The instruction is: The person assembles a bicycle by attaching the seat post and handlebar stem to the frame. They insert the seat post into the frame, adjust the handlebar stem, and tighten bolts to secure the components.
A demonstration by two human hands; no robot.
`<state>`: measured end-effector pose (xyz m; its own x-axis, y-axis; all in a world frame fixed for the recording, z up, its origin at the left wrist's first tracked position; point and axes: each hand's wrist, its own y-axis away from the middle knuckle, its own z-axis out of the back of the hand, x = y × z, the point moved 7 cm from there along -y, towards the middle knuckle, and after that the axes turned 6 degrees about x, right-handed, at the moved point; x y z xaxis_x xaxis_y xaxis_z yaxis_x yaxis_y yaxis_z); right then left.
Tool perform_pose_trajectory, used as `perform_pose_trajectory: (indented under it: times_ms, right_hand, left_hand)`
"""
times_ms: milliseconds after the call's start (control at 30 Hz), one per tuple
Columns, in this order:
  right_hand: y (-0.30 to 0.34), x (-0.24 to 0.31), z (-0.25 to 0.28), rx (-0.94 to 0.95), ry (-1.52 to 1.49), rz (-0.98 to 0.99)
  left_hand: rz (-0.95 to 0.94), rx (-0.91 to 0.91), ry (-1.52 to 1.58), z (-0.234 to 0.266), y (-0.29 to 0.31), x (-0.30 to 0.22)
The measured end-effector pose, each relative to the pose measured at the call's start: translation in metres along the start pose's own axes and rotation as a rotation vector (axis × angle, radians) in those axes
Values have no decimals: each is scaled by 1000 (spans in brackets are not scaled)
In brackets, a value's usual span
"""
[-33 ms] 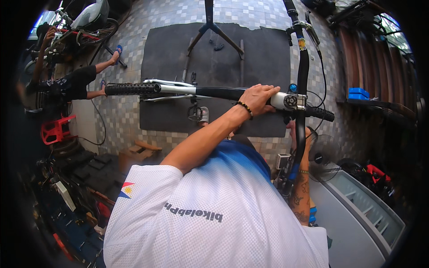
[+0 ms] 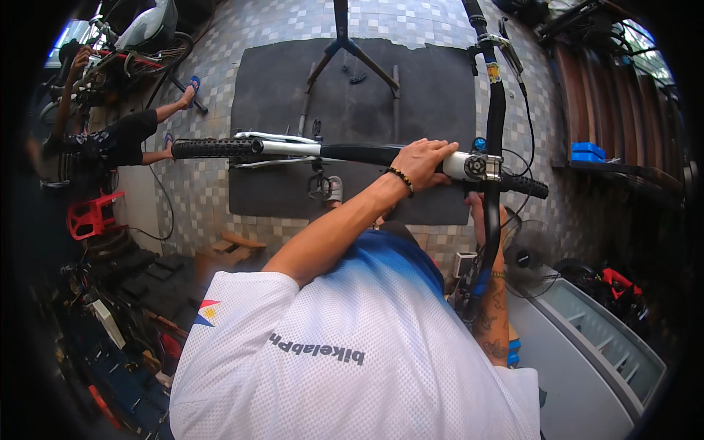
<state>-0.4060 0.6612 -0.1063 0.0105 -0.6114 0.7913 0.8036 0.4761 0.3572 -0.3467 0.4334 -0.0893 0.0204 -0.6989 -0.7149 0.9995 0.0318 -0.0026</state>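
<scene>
A black and white bicycle stands crosswise before me, its saddle end to the left. My left hand is closed over the top tube just behind the stem, the fingers wrapped round the far side. The black handlebar runs from far to near at the right and crosses in front of my right forearm. Below the stem, beside the handlebar, part of my right hand shows. Its fingers are mostly hidden, so what it touches cannot be made out. A pedal hangs by my sandalled foot.
A dark mat covers the tiled floor, with a forked stand on it. Left are another person, a red stool and parked bikes. Right are a fan, a glass-topped case and a blue box.
</scene>
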Motion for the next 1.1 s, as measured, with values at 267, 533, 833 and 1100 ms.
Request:
perform_pose_trajectory:
  times_ms: [267, 533, 833, 1100]
  right_hand:
    - [20, 9, 0, 36, -37, -90]
    - [16, 19, 14, 35, 129, 43]
    - [9, -1, -11, 48, -109, -73]
    - [14, 6, 3, 78, 89, -52]
  left_hand:
    - [7, -44, -22, 0, -8, 15]
    - [-13, -72, -54, -5, -7, 13]
    - [-8, -31, -37, -5, -9, 16]
    - [-1, -14, -5, -3, -7, 13]
